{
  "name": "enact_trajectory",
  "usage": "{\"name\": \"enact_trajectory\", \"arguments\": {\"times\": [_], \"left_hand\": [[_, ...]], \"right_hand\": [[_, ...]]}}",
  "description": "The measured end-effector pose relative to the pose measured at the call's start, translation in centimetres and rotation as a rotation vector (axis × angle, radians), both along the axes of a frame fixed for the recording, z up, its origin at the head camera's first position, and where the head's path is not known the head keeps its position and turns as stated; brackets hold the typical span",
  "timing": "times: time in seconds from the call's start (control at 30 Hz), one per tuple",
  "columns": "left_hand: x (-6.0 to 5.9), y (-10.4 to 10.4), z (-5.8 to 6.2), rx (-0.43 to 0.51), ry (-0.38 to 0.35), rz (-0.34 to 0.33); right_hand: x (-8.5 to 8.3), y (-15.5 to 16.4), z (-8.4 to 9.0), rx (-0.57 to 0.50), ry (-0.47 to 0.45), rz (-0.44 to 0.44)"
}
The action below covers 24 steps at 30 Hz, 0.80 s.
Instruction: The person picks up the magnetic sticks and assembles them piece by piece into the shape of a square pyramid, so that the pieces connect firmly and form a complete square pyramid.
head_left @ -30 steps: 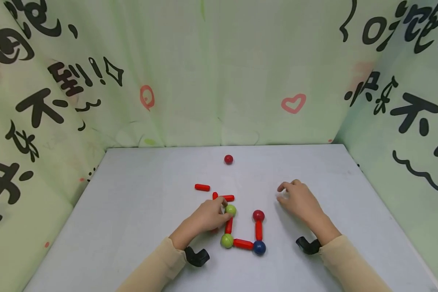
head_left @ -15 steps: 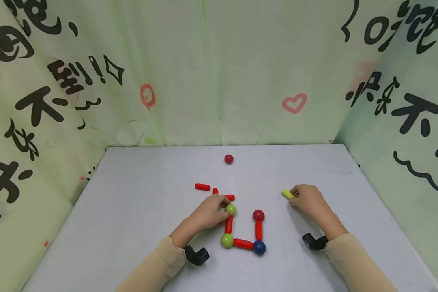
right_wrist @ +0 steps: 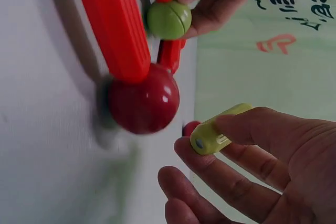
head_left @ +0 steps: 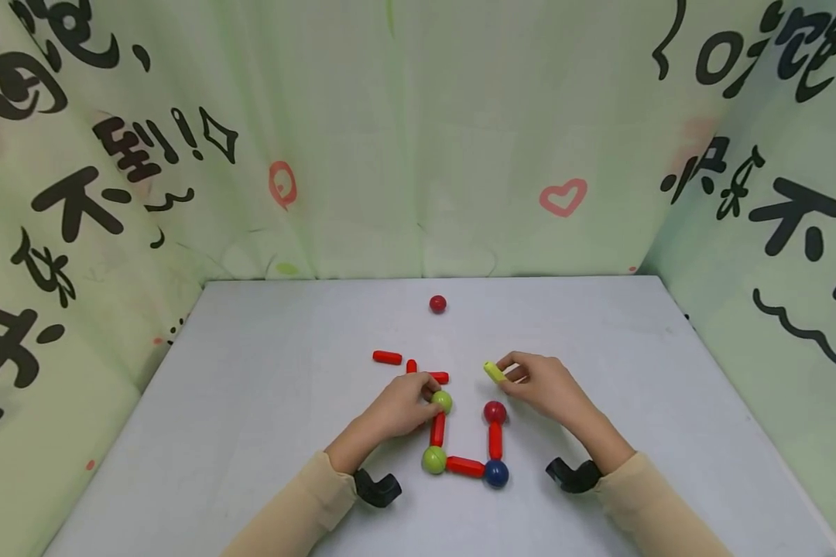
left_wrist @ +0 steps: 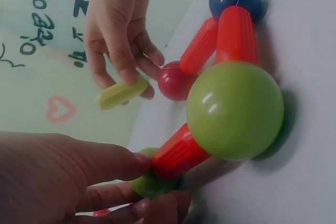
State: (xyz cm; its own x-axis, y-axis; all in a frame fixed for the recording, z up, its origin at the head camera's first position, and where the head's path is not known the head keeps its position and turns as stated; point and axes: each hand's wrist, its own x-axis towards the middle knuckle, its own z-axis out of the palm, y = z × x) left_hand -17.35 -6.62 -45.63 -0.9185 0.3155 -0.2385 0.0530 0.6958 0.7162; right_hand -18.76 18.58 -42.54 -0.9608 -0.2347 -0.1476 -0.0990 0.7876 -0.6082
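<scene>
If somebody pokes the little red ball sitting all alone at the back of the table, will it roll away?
Probably yes. The lone red ball is round and glossy, joined to no stick, and sits on a smooth, flat table, so a poke would likely send it rolling. It looks like hard plastic, so it is likely stiff and light, not squashy.

Both forearms, sleeved in beige, are stretched forward over the bench, each with a black camera mount at the wrist. The left hand (head_left: 400,408) is laid low, palm down, its thumb and fingertips (left_wrist: 137,162) closed in a pinching grip at their tips. The right hand (head_left: 545,387) is held just off the surface and turned inward toward the left one, its thumb and forefinger pressed together in a pinch while the remaining fingers (right_wrist: 223,180) are loosely curled beneath.
</scene>
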Motion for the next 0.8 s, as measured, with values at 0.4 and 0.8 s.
{"name": "enact_trajectory", "arguments": {"times": [0.4,0.8], "left_hand": [[-0.1,-0.1,0.0,0.014,-0.003,-0.011],[0.1,-0.1,0.3,-0.003,-0.006,-0.008]], "right_hand": [[1.8,-3.4,-0.5,-0.048,-0.061,0.02],[2.1,-3.5,-1.3,0.063,-0.004,0.078]]}}
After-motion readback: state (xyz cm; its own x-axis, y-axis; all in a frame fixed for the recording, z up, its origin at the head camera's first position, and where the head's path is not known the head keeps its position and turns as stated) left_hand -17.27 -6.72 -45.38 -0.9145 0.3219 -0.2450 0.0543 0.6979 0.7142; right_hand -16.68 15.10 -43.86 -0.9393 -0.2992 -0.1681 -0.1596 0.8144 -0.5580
